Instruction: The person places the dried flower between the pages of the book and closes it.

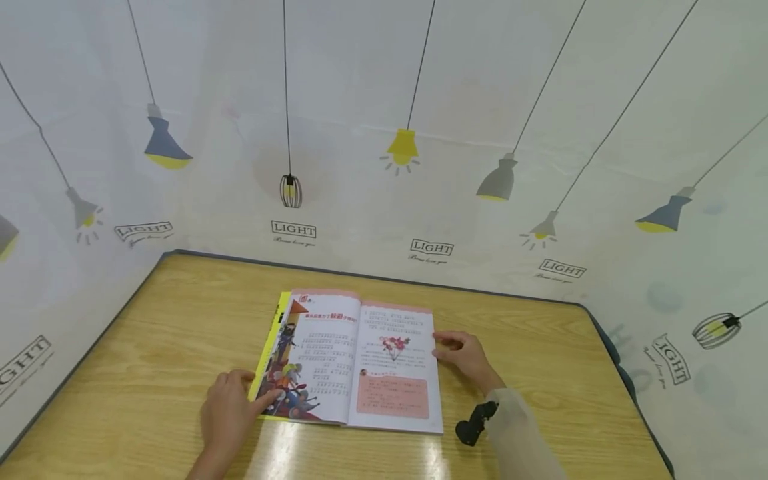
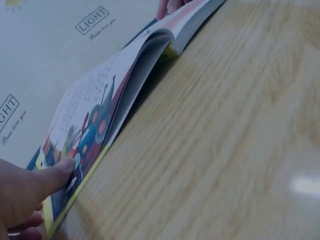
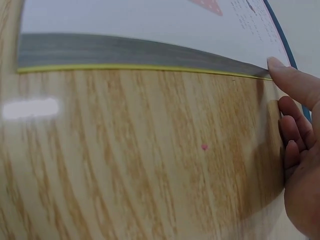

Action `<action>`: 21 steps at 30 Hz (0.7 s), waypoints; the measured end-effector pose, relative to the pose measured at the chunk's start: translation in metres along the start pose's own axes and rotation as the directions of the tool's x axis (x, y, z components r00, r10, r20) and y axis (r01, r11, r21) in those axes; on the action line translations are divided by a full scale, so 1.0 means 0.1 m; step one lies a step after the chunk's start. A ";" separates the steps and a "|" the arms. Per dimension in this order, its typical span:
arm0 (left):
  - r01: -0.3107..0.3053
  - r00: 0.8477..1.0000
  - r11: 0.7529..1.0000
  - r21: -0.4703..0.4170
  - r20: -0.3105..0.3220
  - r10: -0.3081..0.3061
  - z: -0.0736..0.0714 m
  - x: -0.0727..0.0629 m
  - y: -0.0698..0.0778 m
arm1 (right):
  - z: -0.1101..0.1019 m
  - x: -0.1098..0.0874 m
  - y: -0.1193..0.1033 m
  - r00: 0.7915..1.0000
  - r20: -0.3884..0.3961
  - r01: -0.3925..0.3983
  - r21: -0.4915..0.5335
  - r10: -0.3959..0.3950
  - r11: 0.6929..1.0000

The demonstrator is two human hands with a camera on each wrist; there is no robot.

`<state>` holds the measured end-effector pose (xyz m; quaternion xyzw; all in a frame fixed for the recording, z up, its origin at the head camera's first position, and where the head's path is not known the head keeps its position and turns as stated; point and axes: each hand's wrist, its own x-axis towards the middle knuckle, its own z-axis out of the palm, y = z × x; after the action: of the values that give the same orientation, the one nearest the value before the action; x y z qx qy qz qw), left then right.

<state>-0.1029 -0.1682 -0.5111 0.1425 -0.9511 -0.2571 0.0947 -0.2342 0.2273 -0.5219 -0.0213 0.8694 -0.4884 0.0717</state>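
Note:
An open book (image 1: 393, 327) lies on the wooden table, with a cartoon picture on its left page and flowers above a pink text box on its right page. My left hand (image 1: 229, 410) grips the book's lower left edge. In the left wrist view its thumb (image 2: 62, 170) presses on the cartoon page, and the other fingers are at the yellow cover's edge. At the right edge, my right hand (image 1: 467, 360) holds the book. Its thumb (image 3: 287, 77) touches the page edge in the right wrist view, while the other fingers curl beside and below it, partly hidden.
The wooden table (image 1: 198, 307) has a dark border at its back edge. Behind and around it hangs a pale cloth (image 1: 360, 80) printed with lamps and the word LIGHT. A black device (image 1: 477, 423) sits on my right wrist. Light glares off the tabletop near the front.

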 end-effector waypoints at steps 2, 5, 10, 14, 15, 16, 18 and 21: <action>0.027 1.000 1.000 0.004 0.012 -0.027 -0.02 0.00 0.05 | 0.00 0.00 -0.01 1.000 -0.003 0.005 0.007 -0.005 1.000; 0.075 0.997 0.997 -0.005 0.028 -0.075 -0.04 -0.01 0.12 | -0.01 -0.01 -0.01 1.000 -0.008 0.010 0.018 -0.010 1.000; 0.187 0.979 0.980 -0.067 0.100 -0.180 -0.07 0.01 0.17 | 0.00 -0.01 0.01 1.000 -0.014 0.011 0.016 -0.011 1.000; 0.242 0.960 0.965 -0.097 0.170 -0.223 -0.08 0.05 0.16 | 0.01 -0.01 0.03 1.000 -0.023 0.004 0.002 -0.004 1.000; 0.253 0.955 0.962 -0.099 0.183 -0.232 -0.09 0.06 0.17 | 0.01 -0.01 0.04 1.000 -0.024 0.005 0.002 -0.005 1.000; 0.261 0.951 0.960 -0.100 0.194 -0.239 -0.09 0.07 0.17 | 0.01 -0.01 0.04 1.000 -0.026 0.002 0.002 -0.002 1.000; 0.272 0.945 0.957 -0.096 0.213 -0.247 -0.11 0.08 0.18 | 0.01 -0.01 0.03 1.000 -0.026 0.005 0.002 -0.005 1.000; 0.278 0.939 0.956 -0.092 0.235 -0.250 -0.12 0.09 0.19 | 0.02 -0.01 0.04 1.000 -0.023 0.007 0.001 -0.007 1.000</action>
<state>-0.1125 -0.1606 -0.4896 0.2334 -0.9100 -0.3405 -0.0382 -0.2332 0.2275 -0.5258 -0.0184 0.8699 -0.4893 0.0599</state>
